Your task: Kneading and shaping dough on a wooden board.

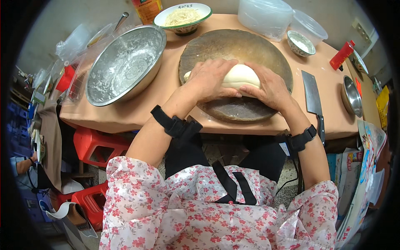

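A thick, smooth roll of pale dough [241, 77] lies on a round wooden chopping board [227, 43]. My left hand [210, 79] is wrapped over the left part of the dough, and a small end of it pokes out past that hand. Around the right end curls my right hand [266, 85], its thumb meeting the left thumb area at the near side. Both palms press against the dough; its underside is hidden. Right of the board lies a cleaver [311, 91] with a black handle pointing toward me.
A large floury metal basin [125, 66] stands at the left. Behind are a bowl of noodles [182, 17] and clear plastic tubs [265, 16]. To the right sit a small bowl of white powder [301, 43], a red bottle [342, 55] and a steel bowl [351, 96]. Red stools [98, 146] stand below.
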{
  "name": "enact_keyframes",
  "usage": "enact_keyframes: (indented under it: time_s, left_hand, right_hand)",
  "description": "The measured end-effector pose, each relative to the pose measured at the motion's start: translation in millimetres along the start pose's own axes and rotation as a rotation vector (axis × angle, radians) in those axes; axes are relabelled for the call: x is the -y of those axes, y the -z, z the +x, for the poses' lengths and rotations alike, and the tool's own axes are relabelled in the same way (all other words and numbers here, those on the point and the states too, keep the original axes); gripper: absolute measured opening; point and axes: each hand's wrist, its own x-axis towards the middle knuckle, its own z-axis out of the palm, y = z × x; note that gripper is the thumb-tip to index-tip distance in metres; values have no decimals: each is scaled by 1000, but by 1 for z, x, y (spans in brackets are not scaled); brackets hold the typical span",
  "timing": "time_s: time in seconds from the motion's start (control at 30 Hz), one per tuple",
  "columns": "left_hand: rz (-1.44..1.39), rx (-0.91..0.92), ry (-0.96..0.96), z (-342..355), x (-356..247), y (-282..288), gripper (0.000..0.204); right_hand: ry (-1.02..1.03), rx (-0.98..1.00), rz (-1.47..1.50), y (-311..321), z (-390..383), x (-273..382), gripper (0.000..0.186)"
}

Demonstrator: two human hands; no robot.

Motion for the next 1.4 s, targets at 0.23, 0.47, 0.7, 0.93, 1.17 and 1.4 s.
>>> enact_keyframes:
  time_s: [0.23, 0.47, 0.7, 0.93, 1.17, 1.4]
  left_hand:
    - [59, -91, -59, -32, -10, -11, 88]
    - [178, -155, -144, -87, -36, -19, 101]
    - [81, -149, -115, -35, -4, -13, 94]
    - [0, 10, 4, -3, 0, -4, 90]
    - [167, -314, -97, -45, -18, -18, 78]
    - [119, -176, -173, -69, -23, 5, 82]
  right_hand:
    - [79, -134, -87, -8, -33, 8, 69]
    - [214, -224, -282, -11, -82, 38, 79]
    - [106, -211, -151, -11, -28, 13, 65]
    - [-129, -4, 59, -7, -5, -12, 66]
    - [179, -192, -176, -9, -47, 10, 84]
    - [195, -58, -110, 9, -66, 35, 77]
